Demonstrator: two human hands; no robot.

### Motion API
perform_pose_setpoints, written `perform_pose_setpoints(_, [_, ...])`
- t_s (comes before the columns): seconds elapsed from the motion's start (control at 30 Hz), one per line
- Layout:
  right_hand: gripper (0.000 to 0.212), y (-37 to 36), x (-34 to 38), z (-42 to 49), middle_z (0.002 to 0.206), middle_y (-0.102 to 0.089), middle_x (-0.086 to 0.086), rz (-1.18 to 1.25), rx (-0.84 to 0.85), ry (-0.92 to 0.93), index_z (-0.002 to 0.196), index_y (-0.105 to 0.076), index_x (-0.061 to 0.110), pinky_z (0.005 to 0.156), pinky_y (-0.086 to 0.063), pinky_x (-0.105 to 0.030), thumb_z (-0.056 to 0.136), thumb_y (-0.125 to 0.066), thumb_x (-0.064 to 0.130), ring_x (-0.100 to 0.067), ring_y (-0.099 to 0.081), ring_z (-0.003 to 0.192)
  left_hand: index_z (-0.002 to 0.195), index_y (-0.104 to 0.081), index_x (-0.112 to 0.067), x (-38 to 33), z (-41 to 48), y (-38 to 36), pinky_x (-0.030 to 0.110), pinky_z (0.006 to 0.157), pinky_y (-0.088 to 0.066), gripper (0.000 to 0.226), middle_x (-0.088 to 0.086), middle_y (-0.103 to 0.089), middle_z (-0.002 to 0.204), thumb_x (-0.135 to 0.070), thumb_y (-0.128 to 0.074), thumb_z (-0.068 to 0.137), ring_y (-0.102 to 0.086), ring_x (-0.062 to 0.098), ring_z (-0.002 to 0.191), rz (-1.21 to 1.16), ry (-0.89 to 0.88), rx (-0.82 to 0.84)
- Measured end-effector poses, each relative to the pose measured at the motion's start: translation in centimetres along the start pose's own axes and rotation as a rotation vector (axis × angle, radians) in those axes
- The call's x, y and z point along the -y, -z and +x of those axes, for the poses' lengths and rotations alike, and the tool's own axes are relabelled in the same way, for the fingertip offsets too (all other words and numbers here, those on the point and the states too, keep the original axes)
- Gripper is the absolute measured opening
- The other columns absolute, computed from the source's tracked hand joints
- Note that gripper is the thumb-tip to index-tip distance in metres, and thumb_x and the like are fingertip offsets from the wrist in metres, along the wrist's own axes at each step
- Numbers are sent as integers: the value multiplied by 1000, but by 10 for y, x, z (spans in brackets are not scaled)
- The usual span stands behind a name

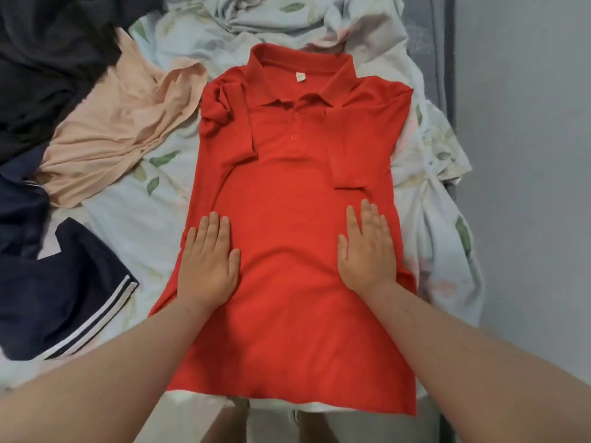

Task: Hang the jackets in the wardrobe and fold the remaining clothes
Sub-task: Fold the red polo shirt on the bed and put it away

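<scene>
Red knit, front side up, fills the middle of the bed: the polo shirt (287, 251) lies with its collar at the far end and its hem at the near edge, so its long axis runs straight away from the person, near to far. Both sleeves are already turned in over the chest, the left one bunched and rumpled, the right one lying flatter, which leaves a long narrow panel. The left hand (208, 263) rests flat on the left half of the lower body of the shirt, fingers straight and close together, holding nothing. The right hand (367, 251) lies the same way on the right half, palm down and fingers extended, its fingertips just short of the folded right sleeve's cuff. Both hands sit at about the same level across the shirt, slightly nearer the hem than the collar, with neither clearly closer to the work, and a band of bare fabric lies between them. From this, the step in hand looks like smoothing, and the likely next fold is along the long axis, hem carried far toward the collar or collar brought near. To the left lie a peach garment (121, 129), a navy piece with white stripes (64, 292) and dark clothing (54, 59), all on the floral bedsheet (431, 187), apart from the shirt.
</scene>
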State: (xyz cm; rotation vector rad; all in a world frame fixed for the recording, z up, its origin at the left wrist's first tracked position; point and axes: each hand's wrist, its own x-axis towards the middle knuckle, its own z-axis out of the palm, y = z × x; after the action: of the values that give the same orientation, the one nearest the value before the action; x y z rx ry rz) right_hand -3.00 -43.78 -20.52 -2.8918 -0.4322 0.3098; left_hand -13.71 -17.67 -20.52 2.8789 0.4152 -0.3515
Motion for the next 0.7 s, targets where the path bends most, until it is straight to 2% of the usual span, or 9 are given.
perform_pose_setpoints(0.1, [57,-6,-8,-52,153,-37,-23,40,-5,1,145,-45,5,118,-26,-49,92,-45,25,-38,-35,143,151,-31,-1,2,-41,-6,48,121,-16,69,21,-28,158,-40,-23,94,-26,36,147,-49,48,20])
perform_pose_setpoints(0.2, [55,-8,-18,-102,150,-41,-25,74,14,-79,143,-48,4,114,-31,-50,91,-59,16,-38,-40,140,149,-35,1,12,-70,-2,49,119,-17,65,26,-32,154,-35,-38,94,-28,40,144,-109,137,-9])
perform_pose_setpoints(0.27, [57,-4,-23,-137,151,-40,-23,86,54,-174,144,-46,4,115,-31,-49,90,-63,16,-37,-39,140,141,-38,6,25,-91,4,55,115,-27,59,30,-41,143,-24,-53,92,-36,45,135,-191,309,-57])
perform_pose_setpoints(0.33, [59,3,-27,-166,149,-42,-23,114,63,-297,143,-46,4,113,-34,-50,89,-65,18,-39,-42,137,130,-44,5,38,-113,10,58,104,-37,49,29,-51,126,-15,-60,88,-46,47,120,-287,507,-77])
perform_pose_setpoints(0.43, [55,12,-29,-197,137,-46,-29,258,64,-583,140,-47,0,109,-34,-50,90,-65,14,-44,-43,128,121,-52,4,56,-139,14,55,95,-42,39,30,-58,112,-17,-62,89,-53,47,108,-326,658,3])
perform_pose_setpoints(0.53, [37,19,-32,-218,119,-56,-28,438,115,-849,125,-56,-5,99,-41,-45,94,-60,16,-44,-52,115,108,-54,-3,66,-149,19,47,83,-46,26,18,-62,101,-16,-62,88,-59,39,95,-536,767,107])
perform_pose_setpoints(0.63, [24,28,-29,-228,103,-66,-18,551,273,-920,108,-65,1,82,-45,-36,91,-65,17,-36,-62,100,85,-57,-6,74,-149,28,48,72,-50,12,13,-61,80,-15,-63,90,-60,36,78,-608,722,267])
perform_pose_setpoints(0.7, [11,33,-27,-230,87,-67,-11,575,333,-889,96,-67,4,73,-45,-35,88,-67,12,-33,-64,88,82,-60,-8,76,-144,36,47,71,-50,11,12,-63,77,-12,-62,91,-60,32,74,-586,660,365])
